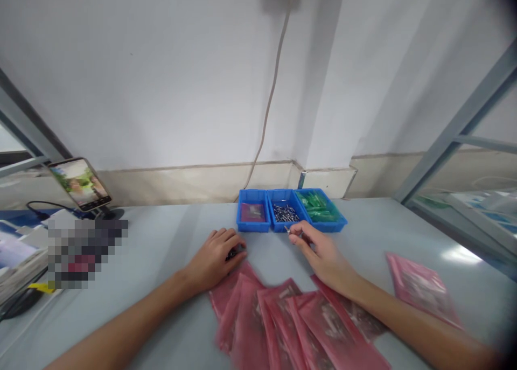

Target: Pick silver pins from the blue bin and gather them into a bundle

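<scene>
My right hand (311,246) pinches a small metal screw (287,230) between thumb and fingers, by the front edge of the middle blue bin (278,228). That bin holds a heap of loose metal screws (285,213). Curled on the table, my left hand (218,257) closes over something dark and small that its fingers mostly hide. Just below it, several pink plastic bags (250,316) lie fanned out and overlapping, with small pieces showing inside some. My right forearm passes over the rightmost of them.
The left blue bin (240,225) holds a pink bag; green packets (317,206) fill the right one. Another pink bag (422,289) lies farther right. A phone (79,184) on a stand, cables and a power strip (24,267) occupy the left side. A wall rises behind the table.
</scene>
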Demonstrator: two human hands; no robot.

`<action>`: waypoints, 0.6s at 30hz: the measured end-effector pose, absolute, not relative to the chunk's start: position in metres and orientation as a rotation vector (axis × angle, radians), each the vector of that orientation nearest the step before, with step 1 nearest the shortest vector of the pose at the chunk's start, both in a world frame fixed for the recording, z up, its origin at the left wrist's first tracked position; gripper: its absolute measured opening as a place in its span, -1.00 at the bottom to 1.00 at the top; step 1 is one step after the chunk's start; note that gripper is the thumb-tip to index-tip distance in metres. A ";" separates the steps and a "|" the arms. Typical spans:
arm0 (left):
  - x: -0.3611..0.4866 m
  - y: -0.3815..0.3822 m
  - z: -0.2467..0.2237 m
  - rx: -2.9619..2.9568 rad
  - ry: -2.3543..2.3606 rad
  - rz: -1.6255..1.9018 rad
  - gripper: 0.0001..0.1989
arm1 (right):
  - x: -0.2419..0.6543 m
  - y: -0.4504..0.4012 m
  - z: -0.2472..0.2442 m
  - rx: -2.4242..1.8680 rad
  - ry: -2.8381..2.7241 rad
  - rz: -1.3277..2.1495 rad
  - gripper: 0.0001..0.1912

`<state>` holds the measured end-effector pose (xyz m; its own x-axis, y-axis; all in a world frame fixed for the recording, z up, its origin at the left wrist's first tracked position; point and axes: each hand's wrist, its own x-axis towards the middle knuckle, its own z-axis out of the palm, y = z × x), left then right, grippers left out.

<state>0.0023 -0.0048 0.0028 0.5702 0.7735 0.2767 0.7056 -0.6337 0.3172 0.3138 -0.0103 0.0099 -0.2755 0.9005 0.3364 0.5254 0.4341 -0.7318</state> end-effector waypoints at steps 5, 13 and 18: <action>0.002 -0.005 0.001 2.630 1.244 0.584 -0.89 | 0.314 -0.010 0.010 -1.134 -1.947 0.668 -0.76; 0.003 -0.004 0.000 2.633 1.241 0.585 -0.92 | 0.315 -0.011 0.011 -1.255 -1.846 0.632 -0.80; 0.002 -0.004 0.000 2.634 1.235 0.599 -0.90 | 0.316 -0.010 0.012 -1.196 -1.837 0.560 -0.82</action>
<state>0.0021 -0.0035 -0.0002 0.5761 0.7664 0.2842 0.6976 -0.6422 0.3178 0.3159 -0.0097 0.0125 -0.1803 0.8937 0.4109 0.5125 0.4419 -0.7362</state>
